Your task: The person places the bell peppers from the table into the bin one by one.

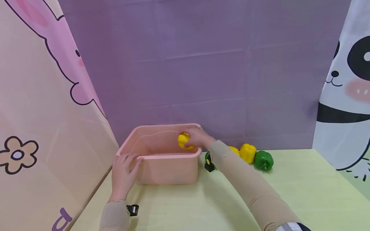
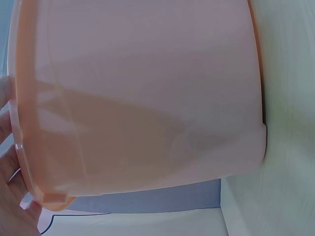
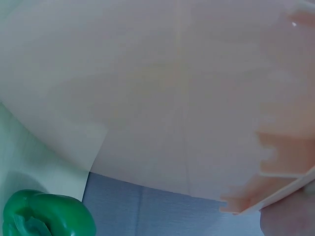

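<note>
Left hand (image 1: 124, 175) nearest, fingers (image 1: 133, 159) spread flat on pink tub (image 1: 169, 171) rim. Right hand (image 1: 199, 138), fingers curled round yellow pepper (image 1: 184, 141), inside tub: placing step. Next, likely: release, reach toward peppers on worktop (image 1: 289, 192).

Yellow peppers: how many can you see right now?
3. One yellow pepper is held by the right hand inside the pink tub. Two lie on the table right of the tub: one beside the green pepper, one partly hidden behind the sleeve. More may be hidden.
</note>
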Action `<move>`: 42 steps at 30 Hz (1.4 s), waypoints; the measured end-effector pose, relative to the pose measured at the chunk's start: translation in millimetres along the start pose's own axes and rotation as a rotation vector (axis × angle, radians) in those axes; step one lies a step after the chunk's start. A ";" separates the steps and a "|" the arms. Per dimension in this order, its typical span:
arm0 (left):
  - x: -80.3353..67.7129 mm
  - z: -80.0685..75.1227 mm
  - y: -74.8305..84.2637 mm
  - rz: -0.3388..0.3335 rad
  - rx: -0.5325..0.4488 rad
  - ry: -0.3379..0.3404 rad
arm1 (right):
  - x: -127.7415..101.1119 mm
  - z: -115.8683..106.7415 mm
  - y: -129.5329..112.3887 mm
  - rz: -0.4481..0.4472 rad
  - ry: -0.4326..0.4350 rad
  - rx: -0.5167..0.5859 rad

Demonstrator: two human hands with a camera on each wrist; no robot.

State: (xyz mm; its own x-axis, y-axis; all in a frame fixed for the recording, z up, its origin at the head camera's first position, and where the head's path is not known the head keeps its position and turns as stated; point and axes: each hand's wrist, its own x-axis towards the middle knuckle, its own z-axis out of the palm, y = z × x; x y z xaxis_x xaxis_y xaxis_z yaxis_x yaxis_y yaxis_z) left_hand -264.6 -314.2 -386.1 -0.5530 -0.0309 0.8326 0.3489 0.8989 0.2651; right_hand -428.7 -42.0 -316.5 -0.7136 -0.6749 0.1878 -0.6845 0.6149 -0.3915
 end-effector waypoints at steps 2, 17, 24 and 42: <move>-0.2 -0.2 0.1 -0.001 -0.001 -0.008 | -0.8 0.6 -0.5 0.013 -0.007 -0.003; 0.2 0.2 3.2 -0.009 -0.009 -0.014 | -1.8 -2.0 -4.0 0.072 -0.111 -0.155; -0.3 -0.7 3.9 -0.006 0.002 -0.013 | -0.1 -0.7 -4.9 0.081 -0.151 -0.222; -1.5 -0.3 1.4 0.000 0.010 -0.008 | -0.2 -1.1 -6.1 0.081 -0.151 -0.240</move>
State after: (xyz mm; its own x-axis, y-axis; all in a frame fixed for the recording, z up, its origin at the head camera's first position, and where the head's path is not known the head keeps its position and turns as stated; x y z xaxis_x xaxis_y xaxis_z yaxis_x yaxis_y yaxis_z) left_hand -263.2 -313.1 -386.8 -0.5590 -0.0278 0.8287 0.3412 0.9032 0.2605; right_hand -424.6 -45.1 -313.1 -0.7493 -0.6619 0.0213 -0.6550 0.7359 -0.1717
